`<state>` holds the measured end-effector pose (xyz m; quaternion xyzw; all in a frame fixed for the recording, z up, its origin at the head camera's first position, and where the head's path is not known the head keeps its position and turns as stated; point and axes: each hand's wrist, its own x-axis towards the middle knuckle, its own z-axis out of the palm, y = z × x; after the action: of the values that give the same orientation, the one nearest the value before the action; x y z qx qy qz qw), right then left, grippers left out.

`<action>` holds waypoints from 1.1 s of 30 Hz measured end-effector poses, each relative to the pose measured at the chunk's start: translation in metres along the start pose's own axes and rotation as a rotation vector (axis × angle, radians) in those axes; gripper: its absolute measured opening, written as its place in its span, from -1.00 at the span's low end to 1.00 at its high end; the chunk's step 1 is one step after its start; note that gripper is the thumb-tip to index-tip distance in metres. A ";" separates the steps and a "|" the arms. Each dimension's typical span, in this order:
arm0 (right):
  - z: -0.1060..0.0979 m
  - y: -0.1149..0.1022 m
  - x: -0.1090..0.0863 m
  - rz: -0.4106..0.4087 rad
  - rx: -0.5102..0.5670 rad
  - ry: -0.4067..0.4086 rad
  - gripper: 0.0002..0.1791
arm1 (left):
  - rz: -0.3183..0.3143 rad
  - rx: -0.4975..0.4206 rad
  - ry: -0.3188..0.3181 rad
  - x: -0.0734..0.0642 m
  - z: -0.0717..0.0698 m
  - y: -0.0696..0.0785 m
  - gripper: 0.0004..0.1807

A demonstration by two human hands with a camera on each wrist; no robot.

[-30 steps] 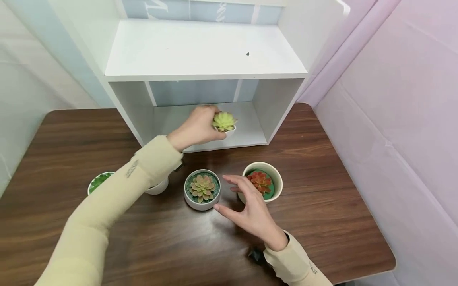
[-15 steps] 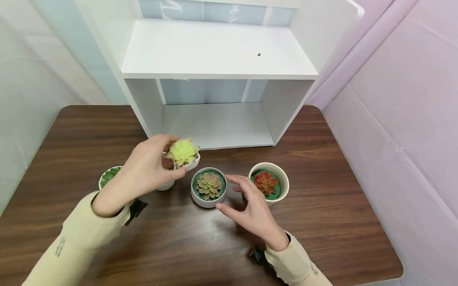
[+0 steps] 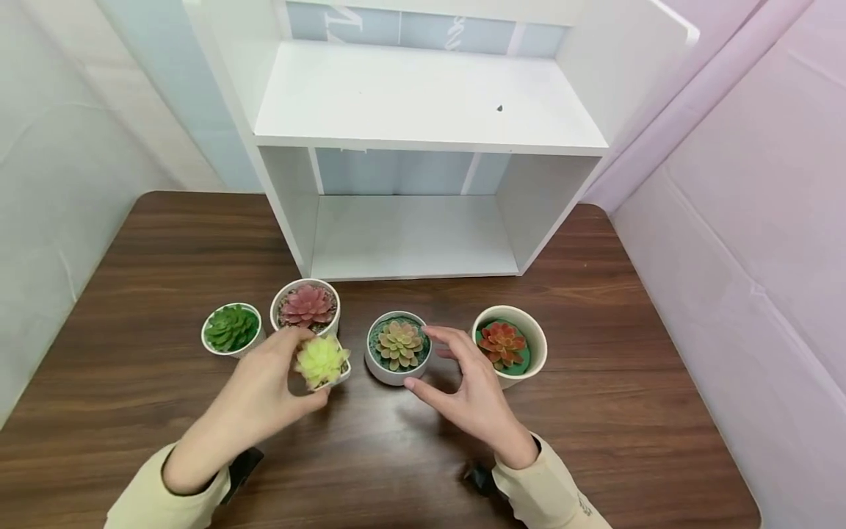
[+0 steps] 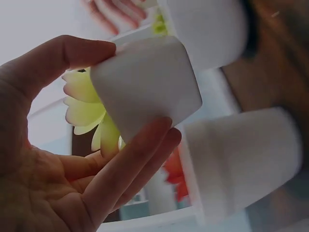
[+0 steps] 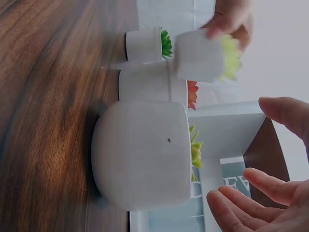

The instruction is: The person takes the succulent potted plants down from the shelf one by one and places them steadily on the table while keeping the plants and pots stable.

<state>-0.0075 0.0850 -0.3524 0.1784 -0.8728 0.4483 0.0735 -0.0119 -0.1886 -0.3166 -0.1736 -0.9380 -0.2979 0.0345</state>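
Observation:
My left hand (image 3: 258,389) pinches a small white square pot with a yellow-green succulent (image 3: 322,360) between thumb and fingers. In the left wrist view the smooth white pot (image 4: 145,82) is tilted, its base towards the camera; the right wrist view has it raised above the table. Right beneath it in the head view is a pot with a dark pink succulent (image 3: 307,305). My right hand (image 3: 472,397), fingers spread and loosely bent, is beside a low round white pot with a pinkish-green succulent (image 3: 399,345). A gap between them shows in the right wrist view (image 5: 145,150).
A white shelf unit (image 3: 429,143) stands at the back of the brown wooden table (image 3: 634,411). On the left is a small pot with a green succulent (image 3: 231,328). A taller cream pot with a red succulent (image 3: 504,345) stands right of my right hand.
My left hand has carried the yellow-green succulent out of the lower shelf compartment, towards me and to the left. My right hand has stayed beside the round pot. The head view has shifted slightly.

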 end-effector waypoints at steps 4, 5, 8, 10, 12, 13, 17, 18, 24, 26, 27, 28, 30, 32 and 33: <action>0.002 0.000 0.001 0.001 0.002 0.003 -0.29 | -0.024 -0.010 -0.011 -0.006 0.015 -0.006 -0.38; 0.002 -0.001 0.001 0.003 0.001 0.002 -0.29 | -0.027 -0.012 -0.010 -0.007 0.017 -0.007 -0.39; 0.002 -0.002 0.000 0.010 0.004 0.001 -0.30 | -0.032 -0.015 -0.011 -0.010 0.022 -0.011 -0.40; 0.002 -0.003 0.000 0.013 0.005 0.001 -0.30 | -0.035 -0.016 -0.018 -0.010 0.025 -0.013 -0.40; 0.002 -0.003 0.001 0.014 0.002 0.005 -0.30 | -0.039 -0.018 -0.024 -0.010 0.028 -0.016 -0.40; 0.002 -0.004 0.001 0.016 0.001 0.006 -0.30 | -0.041 -0.021 -0.029 -0.010 0.029 -0.017 -0.40; 0.002 -0.004 0.001 0.018 -0.002 0.008 -0.30 | -0.047 -0.034 -0.046 -0.011 0.035 -0.022 -0.41; 0.002 -0.004 0.001 0.017 -0.002 0.008 -0.30 | -0.048 -0.037 -0.049 -0.012 0.036 -0.023 -0.41; 0.001 -0.005 0.001 0.018 0.005 0.003 -0.30 | -0.046 -0.044 -0.047 -0.015 0.041 -0.027 -0.42; 0.001 -0.006 0.000 0.023 0.008 0.002 -0.30 | -0.040 -0.045 -0.046 -0.014 0.042 -0.028 -0.41; 0.001 -0.006 0.000 0.025 0.008 0.002 -0.31 | -0.037 -0.047 -0.047 -0.014 0.042 -0.028 -0.41; 0.001 -0.007 0.000 0.029 0.008 0.002 -0.31 | -0.035 -0.048 -0.046 -0.014 0.042 -0.028 -0.42; 0.001 -0.007 -0.001 0.031 0.004 0.004 -0.31 | -0.034 -0.053 -0.048 -0.013 0.043 -0.028 -0.42; 0.001 -0.009 -0.002 0.034 0.007 0.006 -0.32 | -0.040 -0.058 -0.051 -0.013 0.043 -0.028 -0.42; 0.000 -0.009 -0.002 0.035 0.007 0.006 -0.32 | -0.044 -0.060 -0.054 -0.014 0.043 -0.028 -0.42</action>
<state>-0.0023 0.0803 -0.3463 0.1619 -0.8741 0.4529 0.0677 -0.0069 -0.1893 -0.3695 -0.1621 -0.9328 -0.3219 -0.0028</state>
